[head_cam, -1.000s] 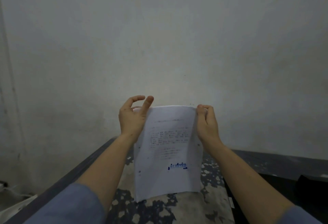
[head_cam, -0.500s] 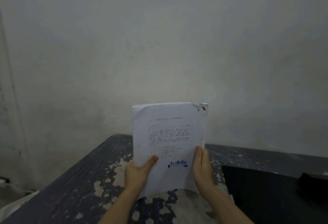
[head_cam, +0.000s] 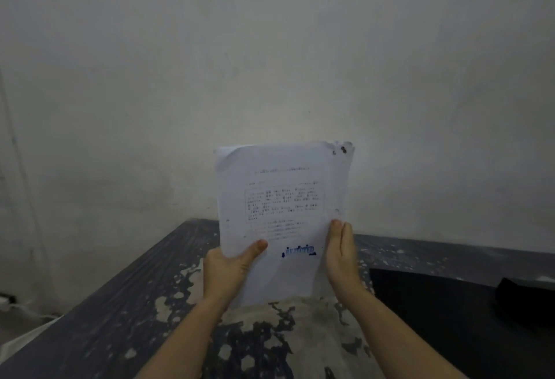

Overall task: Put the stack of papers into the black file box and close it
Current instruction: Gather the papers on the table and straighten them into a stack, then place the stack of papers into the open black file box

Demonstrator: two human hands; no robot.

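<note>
A stack of papers stands upright in front of me, printed text and a blue stamp on the top sheet, its bottom edge resting on the table. My left hand grips its lower left side, thumb across the front. My right hand presses flat against its lower right edge. The black file box lies to the right on the table, dark and hard to read; a black raised part shows at its far right.
The table is dark with worn, flaking pale patches. A plain grey-white wall rises right behind it. A white cable lies on the floor at the far left.
My hands have slid from the top corners of the papers down to the lower sides. The stack now stands straighter and taller.
</note>
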